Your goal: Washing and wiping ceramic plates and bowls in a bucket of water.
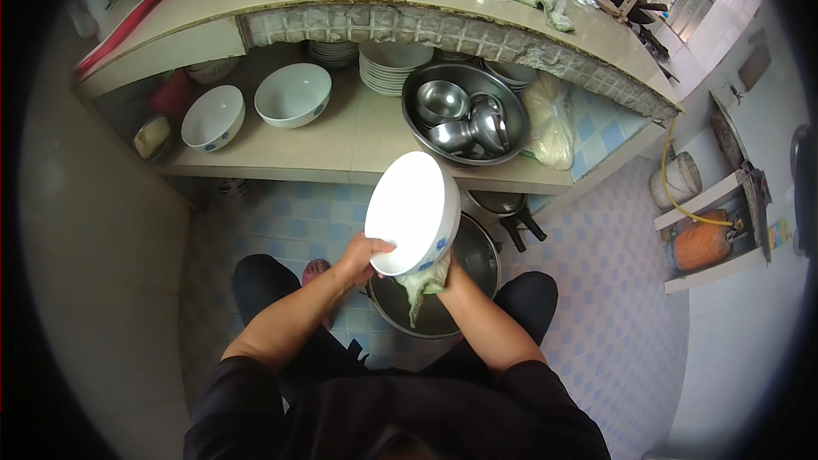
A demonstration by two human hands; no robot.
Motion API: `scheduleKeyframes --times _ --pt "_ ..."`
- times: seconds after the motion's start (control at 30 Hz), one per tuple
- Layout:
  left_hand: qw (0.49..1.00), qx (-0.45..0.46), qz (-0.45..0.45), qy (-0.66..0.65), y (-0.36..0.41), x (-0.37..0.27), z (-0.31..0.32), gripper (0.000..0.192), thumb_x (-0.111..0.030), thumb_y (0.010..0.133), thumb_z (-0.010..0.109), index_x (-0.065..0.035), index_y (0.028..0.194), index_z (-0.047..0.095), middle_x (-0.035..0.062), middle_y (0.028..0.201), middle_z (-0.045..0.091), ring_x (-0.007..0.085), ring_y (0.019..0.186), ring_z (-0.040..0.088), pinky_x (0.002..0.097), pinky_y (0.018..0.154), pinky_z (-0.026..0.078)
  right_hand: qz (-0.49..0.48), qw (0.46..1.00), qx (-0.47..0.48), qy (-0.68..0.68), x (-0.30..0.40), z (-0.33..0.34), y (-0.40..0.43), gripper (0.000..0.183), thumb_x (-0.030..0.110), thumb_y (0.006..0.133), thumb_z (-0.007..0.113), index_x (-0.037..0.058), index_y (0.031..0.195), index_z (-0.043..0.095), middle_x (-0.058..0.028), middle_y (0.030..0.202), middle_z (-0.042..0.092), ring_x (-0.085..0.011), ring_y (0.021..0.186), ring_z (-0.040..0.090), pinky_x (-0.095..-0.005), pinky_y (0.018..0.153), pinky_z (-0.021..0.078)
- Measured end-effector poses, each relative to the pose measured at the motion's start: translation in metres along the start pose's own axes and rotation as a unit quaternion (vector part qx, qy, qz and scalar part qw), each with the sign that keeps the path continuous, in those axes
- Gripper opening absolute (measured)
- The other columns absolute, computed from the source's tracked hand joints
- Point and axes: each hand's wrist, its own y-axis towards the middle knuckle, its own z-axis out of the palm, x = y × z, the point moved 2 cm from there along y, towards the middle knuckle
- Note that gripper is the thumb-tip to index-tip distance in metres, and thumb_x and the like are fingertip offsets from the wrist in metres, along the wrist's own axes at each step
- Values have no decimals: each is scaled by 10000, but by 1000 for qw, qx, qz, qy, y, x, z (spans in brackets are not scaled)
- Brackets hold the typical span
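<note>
My left hand grips the rim of a white bowl, its thumb over the inside edge. The bowl is tilted, its mouth turned up and to the left, and blue flowers decorate its outer wall. My right hand is behind the bowl's lower right side, fingers mostly hidden, with a green-and-white cloth held against the underside. A corner of the cloth dangles above a large metal basin on the floor between my knees.
Two similar bowls, one on the left and another, rest on the shelf. Beside them are stacked dishes and a steel basin of metal bowls. A black-handled pan sits underneath; an orange gas cylinder stands right.
</note>
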Motion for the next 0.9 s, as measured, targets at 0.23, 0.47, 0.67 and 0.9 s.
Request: scheduleKeyframes --times 0.23,0.47,0.67,0.9 --pt "987 -60 124 82 7 -14 -7 477 42 660 573 130 1104 426 189 963 574 269 827 593 353 762 490 -192 965 -135 -117 65 36 -20 429 338 875 444 -2 1136 477 -139 1132 523 -230 935 560 -342 791 484" --pt "967 -150 205 29 3 -15 -19 418 58 658 523 80 1069 451 136 900 590 219 776 589 305 714 486 -150 987 21 -45 71 50 5 363 262 901 387 1 1140 473 -89 1128 524 -195 999 513 -316 907 389" --pt "912 -190 349 103 -10 -8 -8 462 2 745 548 36 1175 383 120 1035 536 183 882 535 289 765 455 -399 788 -26 -468 60 14 -3 354 127 823 429 -52 1127 462 -131 1167 477 -240 1077 428 -318 922 325" --pt "946 -69 273 164 -29 -40 5 696 -135 708 654 -14 1276 271 136 1119 481 216 1053 452 328 903 373 -368 757 -65 -536 98 21 -19 415 -13 676 471 -53 1087 514 -83 1055 552 -179 973 513 -270 862 383"
